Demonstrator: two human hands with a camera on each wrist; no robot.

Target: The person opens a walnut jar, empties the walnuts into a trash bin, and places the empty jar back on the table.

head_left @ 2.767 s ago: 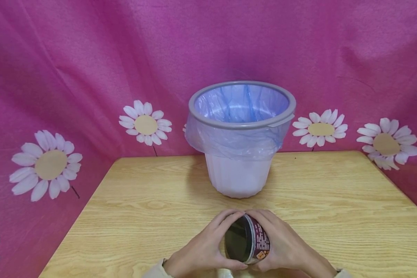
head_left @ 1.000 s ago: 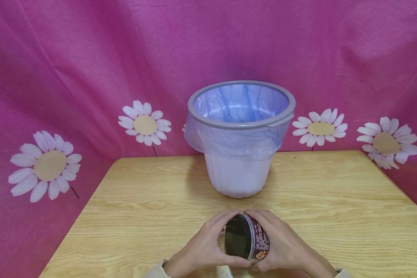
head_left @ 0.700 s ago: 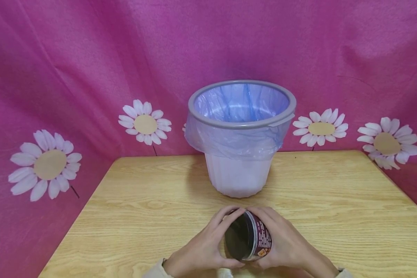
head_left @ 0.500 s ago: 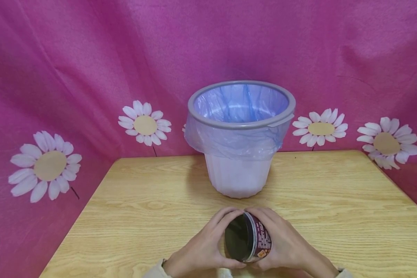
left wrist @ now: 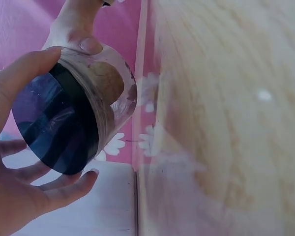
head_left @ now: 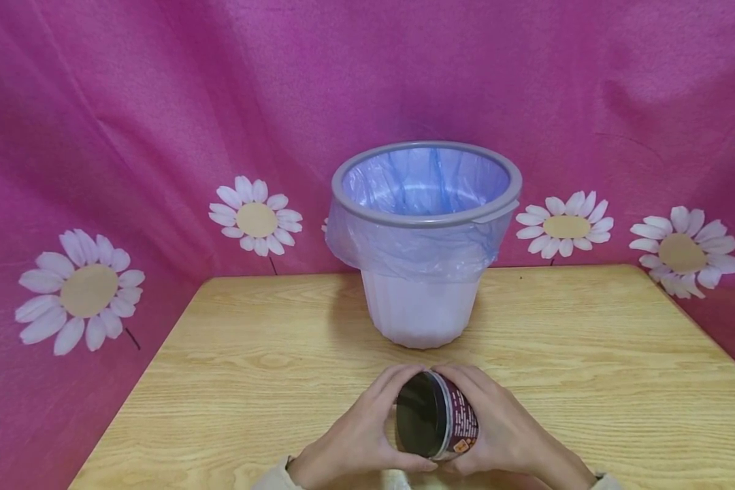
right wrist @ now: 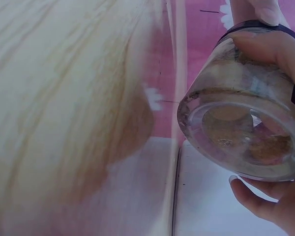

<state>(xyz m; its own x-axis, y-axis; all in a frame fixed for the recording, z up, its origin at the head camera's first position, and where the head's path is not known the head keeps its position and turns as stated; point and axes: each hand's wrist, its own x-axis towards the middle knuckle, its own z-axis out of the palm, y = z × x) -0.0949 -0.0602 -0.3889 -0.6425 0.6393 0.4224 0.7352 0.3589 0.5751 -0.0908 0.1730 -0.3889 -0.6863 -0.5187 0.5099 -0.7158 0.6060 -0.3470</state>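
In the head view both hands hold a clear jar with a dark lid near the table's front. My left hand [head_left: 356,430] grips the black lid [head_left: 420,416], fingers over the far side and thumb below. My right hand [head_left: 503,425] grips the jar [head_left: 463,423] by its body, partly covering a maroon label with white print. The jar lies tilted on its side, lid facing left. In the left wrist view the lid [left wrist: 56,123] appears seated on the jar. The right wrist view shows the transparent base [right wrist: 246,137], with brown patches visible through the plastic.
A white bin [head_left: 422,306] with a grey rim and a bluish plastic liner stands beyond the hands on the wooden table [head_left: 251,367]. Pink cloth [head_left: 159,102] with daisies hangs behind and beside it. Something small and whitish [head_left: 395,480] shows below the hands.
The left fingers and thumb have shifted back and forth a little on the lid. Both hands keep hold of the jar in nearly the same spot. The bin has not moved.
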